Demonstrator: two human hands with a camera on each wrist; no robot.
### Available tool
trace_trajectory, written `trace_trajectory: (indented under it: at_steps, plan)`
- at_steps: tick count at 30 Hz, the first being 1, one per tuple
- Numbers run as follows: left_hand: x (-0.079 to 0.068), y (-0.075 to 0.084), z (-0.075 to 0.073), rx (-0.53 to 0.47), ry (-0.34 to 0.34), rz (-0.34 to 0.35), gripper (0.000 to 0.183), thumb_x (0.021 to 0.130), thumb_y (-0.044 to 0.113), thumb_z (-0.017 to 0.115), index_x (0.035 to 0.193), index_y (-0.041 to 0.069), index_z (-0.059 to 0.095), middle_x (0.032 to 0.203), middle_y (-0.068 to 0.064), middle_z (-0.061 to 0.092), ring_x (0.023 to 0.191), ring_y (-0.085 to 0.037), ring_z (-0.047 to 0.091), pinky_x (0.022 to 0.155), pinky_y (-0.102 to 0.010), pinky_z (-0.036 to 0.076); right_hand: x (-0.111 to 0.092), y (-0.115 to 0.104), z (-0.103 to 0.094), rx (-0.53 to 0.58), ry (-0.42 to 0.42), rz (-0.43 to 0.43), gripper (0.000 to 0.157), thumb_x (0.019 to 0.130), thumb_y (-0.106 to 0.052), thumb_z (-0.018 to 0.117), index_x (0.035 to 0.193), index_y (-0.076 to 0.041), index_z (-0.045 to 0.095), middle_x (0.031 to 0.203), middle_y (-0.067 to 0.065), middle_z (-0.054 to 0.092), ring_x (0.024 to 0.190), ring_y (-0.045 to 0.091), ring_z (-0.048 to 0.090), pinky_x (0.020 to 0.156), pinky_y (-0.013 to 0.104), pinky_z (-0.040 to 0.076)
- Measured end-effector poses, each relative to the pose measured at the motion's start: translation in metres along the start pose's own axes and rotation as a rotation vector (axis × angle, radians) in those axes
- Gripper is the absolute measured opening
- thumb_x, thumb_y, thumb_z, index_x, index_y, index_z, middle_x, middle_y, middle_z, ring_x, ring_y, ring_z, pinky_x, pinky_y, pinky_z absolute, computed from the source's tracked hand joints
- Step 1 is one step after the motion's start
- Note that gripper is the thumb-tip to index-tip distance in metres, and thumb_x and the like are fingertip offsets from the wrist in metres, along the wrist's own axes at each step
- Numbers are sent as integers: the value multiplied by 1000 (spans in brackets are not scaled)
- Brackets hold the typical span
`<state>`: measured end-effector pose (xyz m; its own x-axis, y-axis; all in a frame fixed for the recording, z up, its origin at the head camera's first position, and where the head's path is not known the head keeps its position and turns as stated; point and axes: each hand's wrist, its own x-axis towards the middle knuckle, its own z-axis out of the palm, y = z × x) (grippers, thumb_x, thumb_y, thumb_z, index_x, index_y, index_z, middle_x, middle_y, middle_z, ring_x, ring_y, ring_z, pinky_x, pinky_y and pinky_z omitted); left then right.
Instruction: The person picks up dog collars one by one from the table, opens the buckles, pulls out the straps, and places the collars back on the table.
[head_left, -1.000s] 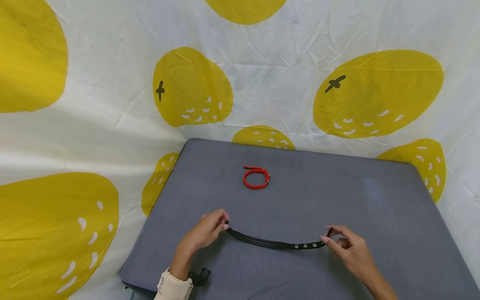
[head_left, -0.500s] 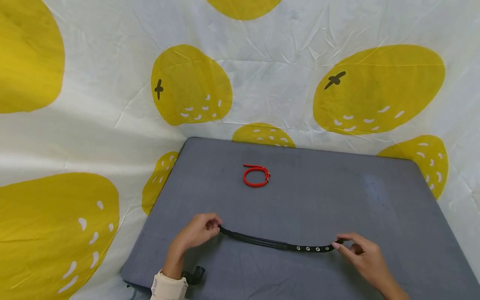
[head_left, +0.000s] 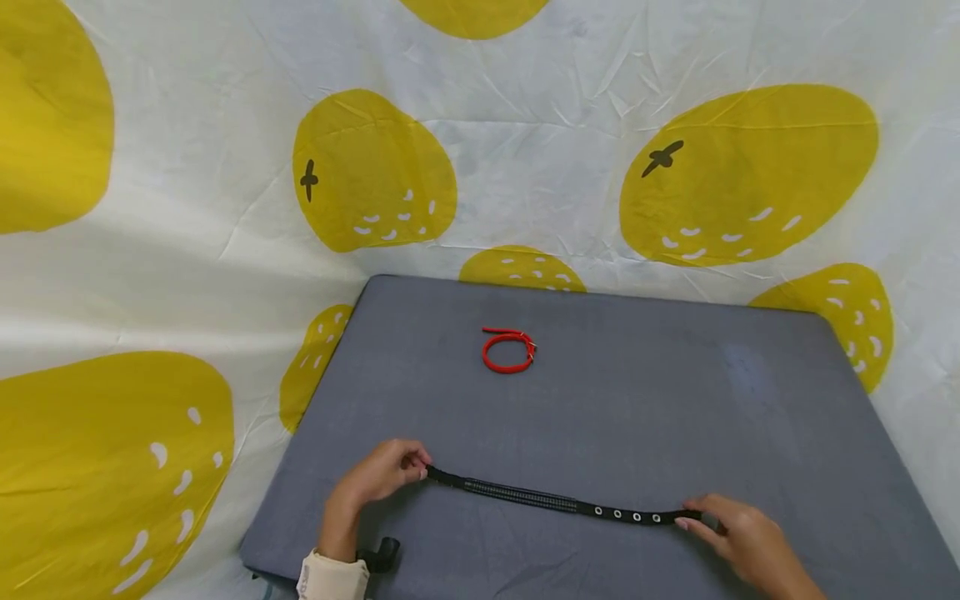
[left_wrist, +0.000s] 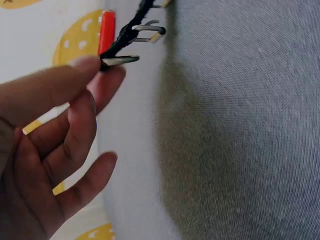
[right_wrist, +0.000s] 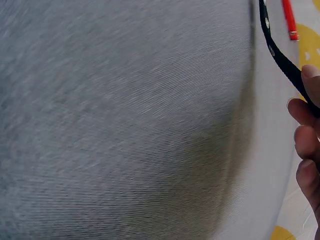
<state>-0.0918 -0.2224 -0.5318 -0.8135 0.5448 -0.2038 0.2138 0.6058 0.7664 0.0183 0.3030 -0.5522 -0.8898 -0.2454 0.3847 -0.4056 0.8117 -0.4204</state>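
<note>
A black collar [head_left: 521, 493] with a row of metal eyelets is stretched nearly straight just above the grey surface. My left hand [head_left: 381, 473] pinches its left end between thumb and fingertips. Metal hardware [left_wrist: 149, 33] juts from the collar close to those fingertips in the left wrist view. At the other end, beyond the eyelets, my right hand [head_left: 750, 537] pinches the plain tip. The right wrist view shows the collar slanting down into that hand's thumb and finger. Farther back lies a red collar [head_left: 508, 369], buckled into a loop with its tail sticking out left.
The grey padded table [head_left: 637, 392] slopes away to its back edge. A white cloth [head_left: 540, 183] printed with yellow fruit hangs behind and at both sides. Beside my left wrist is a dark curved piece [head_left: 384, 556].
Both hands have drawn apart, the left moving left and the right moving right and nearer. The black collar has gone from a sagging curve to almost straight. The red collar stays put.
</note>
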Motion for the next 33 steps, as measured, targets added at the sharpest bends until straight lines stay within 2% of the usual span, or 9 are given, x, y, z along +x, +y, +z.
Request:
trace_trajectory:
  at_steps: [2, 6, 10, 14, 21, 28, 33]
  plan:
    - [1, -1, 1, 62, 22, 9, 7, 90, 0, 69, 94, 5, 72, 82, 2, 69, 74, -2, 60, 68, -23, 51, -2, 1, 2, -57, -16, -5, 32, 61, -14, 91, 87, -23, 75, 76, -17, 66, 62, -14, 43, 51, 12, 36]
    - [3, -2, 3, 171, 64, 38, 9, 88, 0, 72, 92, 7, 73, 84, 2, 68, 73, -3, 59, 67, -24, 50, -2, 0, 5, -98, -34, 6, 31, 62, -16, 91, 86, -25, 74, 79, -20, 63, 66, -13, 49, 53, 17, 41]
    - [5, -4, 4, 231, 69, 70, 10, 85, 1, 76, 92, 8, 75, 87, 1, 68, 75, -4, 61, 68, -24, 52, -3, -2, 8, -109, -24, -19, 35, 60, -13, 91, 84, -28, 71, 84, -22, 59, 69, -11, 50, 56, 13, 40]
    - [5, -7, 5, 257, 49, 74, 12, 82, 3, 79, 93, 8, 78, 87, 1, 68, 75, -5, 60, 68, -24, 51, -6, -3, 10, -119, -40, -21, 35, 60, -11, 91, 82, -29, 70, 85, -21, 54, 69, -12, 47, 55, 11, 39]
    - [5, -8, 6, 282, 43, 46, 12, 83, 4, 79, 95, 8, 79, 89, 1, 69, 77, -8, 62, 69, -24, 52, -9, -4, 11, -163, -101, 31, 31, 66, -12, 90, 84, -28, 70, 86, -21, 52, 67, -14, 44, 52, 20, 44]
    - [8, -10, 8, 347, 99, 71, 10, 85, 7, 78, 94, 10, 80, 91, 2, 71, 82, -12, 67, 73, -28, 54, -7, -5, 11, -156, -135, 62, 30, 70, -11, 88, 84, -29, 69, 85, -19, 48, 64, -14, 36, 49, 20, 38]
    - [10, -13, 10, 355, 131, 96, 9, 85, 7, 78, 93, 11, 80, 90, 3, 71, 83, -13, 67, 75, -29, 54, -5, -5, 11, -169, -148, 92, 26, 71, -10, 87, 83, -26, 72, 84, -18, 49, 62, -13, 34, 48, 20, 36]
